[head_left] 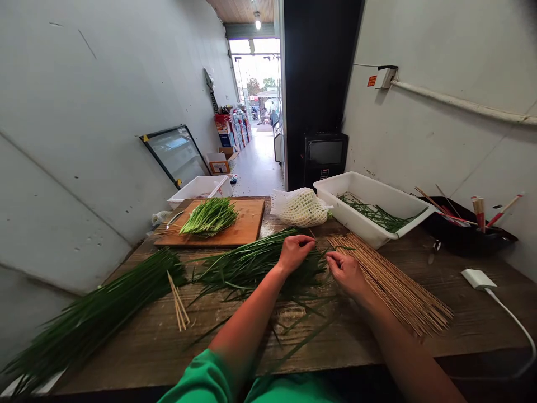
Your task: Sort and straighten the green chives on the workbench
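Observation:
My left hand [295, 251] rests with curled fingers on a loose pile of long green chives [247, 266] in the middle of the wooden table [235, 336]. My right hand [346, 271] lies just to its right, fingers bent, at the near edge of a bundle of bamboo skewers [390, 282]. Whether either hand pinches a leaf or a skewer I cannot make out. A thick bunch of chives [96, 313] lies at the left, with a few skewers [179, 305] beside it.
A cutting board [243, 226] with trimmed chives [210, 217] sits at the back left, a white tub [200, 187] behind it. A net bag [300, 207], a white tray [369, 210] with greens, a dark bowl of chopsticks [470, 229] and a white charger [478, 278] lie right.

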The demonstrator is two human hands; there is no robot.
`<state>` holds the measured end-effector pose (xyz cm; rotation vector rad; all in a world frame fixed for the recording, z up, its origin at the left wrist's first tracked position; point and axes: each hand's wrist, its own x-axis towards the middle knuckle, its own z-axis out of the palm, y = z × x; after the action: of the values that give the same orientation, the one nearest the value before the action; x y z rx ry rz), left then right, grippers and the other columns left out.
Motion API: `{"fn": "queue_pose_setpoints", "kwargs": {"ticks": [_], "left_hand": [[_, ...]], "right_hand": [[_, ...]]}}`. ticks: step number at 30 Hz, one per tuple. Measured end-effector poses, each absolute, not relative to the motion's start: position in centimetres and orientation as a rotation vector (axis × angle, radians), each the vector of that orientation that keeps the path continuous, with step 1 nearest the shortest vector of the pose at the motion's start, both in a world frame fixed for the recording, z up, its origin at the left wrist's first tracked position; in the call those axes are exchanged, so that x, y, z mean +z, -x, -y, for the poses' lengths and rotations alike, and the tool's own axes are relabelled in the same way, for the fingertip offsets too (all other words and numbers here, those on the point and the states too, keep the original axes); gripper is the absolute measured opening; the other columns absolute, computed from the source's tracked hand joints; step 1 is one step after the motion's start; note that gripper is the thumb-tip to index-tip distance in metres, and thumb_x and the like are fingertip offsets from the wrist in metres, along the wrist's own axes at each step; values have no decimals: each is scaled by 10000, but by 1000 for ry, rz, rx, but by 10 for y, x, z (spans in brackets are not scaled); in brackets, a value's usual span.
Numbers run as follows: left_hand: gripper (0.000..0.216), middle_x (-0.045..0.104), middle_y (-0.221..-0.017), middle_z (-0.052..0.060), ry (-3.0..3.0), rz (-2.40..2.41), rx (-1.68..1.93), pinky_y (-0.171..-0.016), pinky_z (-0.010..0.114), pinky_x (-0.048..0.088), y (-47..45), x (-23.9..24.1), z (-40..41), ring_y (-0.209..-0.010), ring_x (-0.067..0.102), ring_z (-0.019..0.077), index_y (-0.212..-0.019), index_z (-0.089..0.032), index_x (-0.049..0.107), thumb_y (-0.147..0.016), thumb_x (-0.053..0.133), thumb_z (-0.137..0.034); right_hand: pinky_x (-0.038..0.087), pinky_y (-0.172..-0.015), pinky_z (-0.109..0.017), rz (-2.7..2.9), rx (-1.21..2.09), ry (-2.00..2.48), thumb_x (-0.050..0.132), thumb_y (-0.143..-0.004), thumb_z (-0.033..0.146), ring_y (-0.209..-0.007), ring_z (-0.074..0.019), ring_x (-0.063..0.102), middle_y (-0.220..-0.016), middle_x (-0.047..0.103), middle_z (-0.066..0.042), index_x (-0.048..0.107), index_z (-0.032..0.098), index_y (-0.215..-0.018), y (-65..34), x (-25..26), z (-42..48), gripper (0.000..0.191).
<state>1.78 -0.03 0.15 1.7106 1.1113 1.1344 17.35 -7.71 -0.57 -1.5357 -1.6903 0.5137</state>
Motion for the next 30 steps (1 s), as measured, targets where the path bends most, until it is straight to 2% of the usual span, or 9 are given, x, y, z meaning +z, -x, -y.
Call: {"fn": "queue_pose_setpoints", "kwargs": {"ticks": [4,8,10,15,19,23,27,30], "left_hand": [[214,726,-803,39,-1970,-941,880,-679,242,453,-14,10,5,-734,626,165,-836,-182,743,-791,587,-322],[199,705,-857,69,-2220,-1304,888,-786,310,420,-3,10,-2,-818,606,191,-854,-195,740,-830,552,-255],[149,680,-872,79,-2412,-1426,746,-844,357,381,1,6,-5,-895,579,220,-829,-202,739,-801,595,-231],[110,621,-900,102,-2618,-1578,481,-853,399,331,-2,-6,-5,-982,512,264,-824,-192,721,-778,632,-238],[125,603,-907,101,-2641,-1614,496,-836,394,316,-11,-12,-4,-967,489,252,-826,-193,703,-807,599,-259],[165,617,-895,105,-2647,-1568,493,-828,395,309,-16,-11,-2,-945,501,240,-783,-180,696,-830,539,-189],[167,672,-885,75,-2474,-1482,698,-854,398,323,-15,-7,-1,-930,554,231,-797,-197,707,-826,543,-200],[157,705,-885,52,-2193,-1435,912,-825,341,384,-15,-5,-3,-860,604,192,-834,-196,710,-811,555,-201]], "right_hand": [[444,-609,-268,1650,379,1581,423,-841,345,-681,-187,627,-794,707,-75,682,169,-901,-177,-6,76,319],[444,-609,-267,1608,350,1605,422,-834,360,-708,-193,635,-825,713,-83,678,170,-901,-182,-8,73,326],[442,-592,-267,1605,356,1618,421,-827,367,-688,-193,633,-811,713,-85,678,164,-899,-183,-9,73,335],[444,-581,-263,1632,379,1627,426,-821,365,-671,-186,635,-815,717,-80,678,169,-876,-183,-8,73,324],[462,-600,-263,1647,421,1600,436,-813,344,-681,-184,645,-813,720,-73,679,178,-857,-181,-7,72,298],[467,-601,-263,1651,434,1582,440,-815,346,-674,-183,642,-794,716,-70,679,175,-849,-182,-10,71,296],[465,-584,-257,1633,472,1572,444,-812,352,-669,-181,643,-800,715,-71,676,178,-856,-183,-12,71,294],[457,-550,-251,1627,540,1540,443,-805,353,-623,-172,630,-782,712,-74,676,162,-857,-182,-10,72,306]]}}
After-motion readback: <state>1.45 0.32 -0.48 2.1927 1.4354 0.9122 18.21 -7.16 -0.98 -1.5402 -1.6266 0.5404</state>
